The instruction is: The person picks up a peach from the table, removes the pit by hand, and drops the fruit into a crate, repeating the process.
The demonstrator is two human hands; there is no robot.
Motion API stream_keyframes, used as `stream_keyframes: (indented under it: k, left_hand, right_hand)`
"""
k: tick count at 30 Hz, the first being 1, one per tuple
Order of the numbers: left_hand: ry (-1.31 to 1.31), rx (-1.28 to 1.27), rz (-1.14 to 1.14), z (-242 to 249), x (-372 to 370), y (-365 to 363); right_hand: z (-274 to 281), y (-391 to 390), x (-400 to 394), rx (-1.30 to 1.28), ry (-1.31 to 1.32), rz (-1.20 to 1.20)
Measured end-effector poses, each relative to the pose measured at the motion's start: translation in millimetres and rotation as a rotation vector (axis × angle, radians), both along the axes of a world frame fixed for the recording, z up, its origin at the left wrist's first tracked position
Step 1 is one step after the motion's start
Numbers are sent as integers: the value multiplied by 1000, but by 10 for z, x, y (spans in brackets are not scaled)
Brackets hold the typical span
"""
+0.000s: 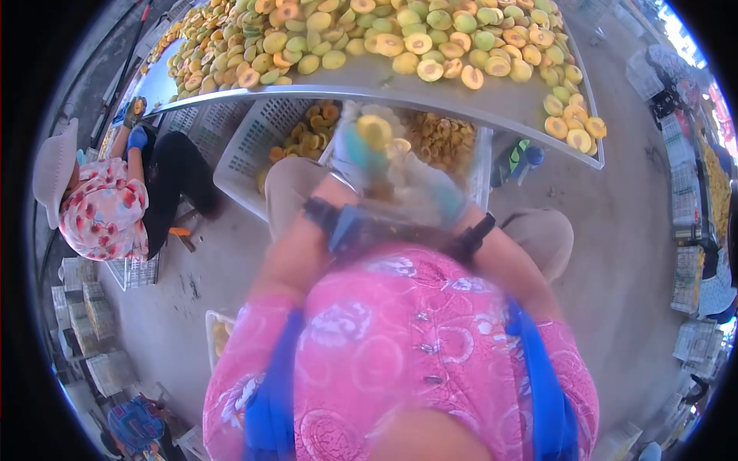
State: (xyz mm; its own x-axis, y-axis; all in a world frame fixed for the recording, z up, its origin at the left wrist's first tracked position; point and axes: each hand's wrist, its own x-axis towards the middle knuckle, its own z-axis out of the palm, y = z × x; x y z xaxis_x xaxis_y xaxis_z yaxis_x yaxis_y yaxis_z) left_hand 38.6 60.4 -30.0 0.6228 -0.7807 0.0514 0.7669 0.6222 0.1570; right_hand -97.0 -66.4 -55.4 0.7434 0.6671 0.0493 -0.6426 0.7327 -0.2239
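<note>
My left hand [360, 157], in a white and green glove, is closed around a yellow peach half [374, 132] just below the table edge. To its right, my right hand [434, 184] wears a similar glove and is smeared by motion, so its fingers cannot be made out. A small pale orange piece [398, 147] shows between the two hands, blurred. Under them is a white crate [480, 165] holding many brownish-yellow fruit pieces [442, 142].
A metal table [369, 83] bears a heap of whole and halved peaches [419, 42]. Left of my hands stands a white crate [250, 146] with peach halves. A co-worker [104, 203] sits at the left. A bottle [530, 157] stands under the table; stacked crates [692, 338] line the right.
</note>
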Motion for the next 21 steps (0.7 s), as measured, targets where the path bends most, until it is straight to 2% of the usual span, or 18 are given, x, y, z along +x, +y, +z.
stream_keyframes:
  k: [1,2,3,4,5,6,8,9,10,11,12,13,14,15,17,19,20,21]
  left_hand:
    - [129,-201,-71,20,156,71]
    - [-81,291,296,56,325,182]
    - [-121,565,531,151,414,237]
    - [-244,712,528,10,676,429]
    - [-563,1067,701,205,679,536]
    - [-735,1162,860,183,761,590]
    - [-790,1226,830,145,777,618]
    - [-930,1083,670,38,747,598]
    - [-1058,928,513,-85,688,534]
    - [-879,890,318,-224,599,404]
    - [-805,1019,72,14,331,288]
    - [-828,976,-43,-207,289,171]
    - [-819,971,-52,-232,228,66]
    - [-921,941,-125,-263,155,-31]
    - [-1003,897,-208,-340,148,-129]
    - [-1172,960,-310,-361,297,-229]
    - [-1164,957,-311,-353,320,-231]
    - [-1373,1160,-252,-251,345,-233]
  right_hand:
    - [38,5,-28,-120,28,-108]
    - [54,0,-42,-240,52,-217]
    - [30,-39,-44,-243,57,-217]
    - [-14,-99,-49,-295,71,-247]
    - [-54,-139,-42,-346,92,-273]
    - [-182,-121,-16,-348,106,-267]
    - [-457,-67,74,-1427,-216,-884]
    - [-488,-129,82,-1434,-210,-871]
    - [-501,-228,90,-1741,-486,-945]
    - [-518,-282,96,-2031,-791,-1003]
    - [-372,-255,99,-2033,-791,-995]
    - [-103,-220,65,-2155,-692,-841]
    - [73,-193,20,-2265,-581,-677]
    - [100,-199,0,-2273,-566,-663]
    - [117,-264,24,-2457,-670,-474]
    - [280,-317,70,-2521,-645,-367]
    - [314,-369,129,-2578,-633,-282]
    - [173,-516,219,-2589,-538,-174]
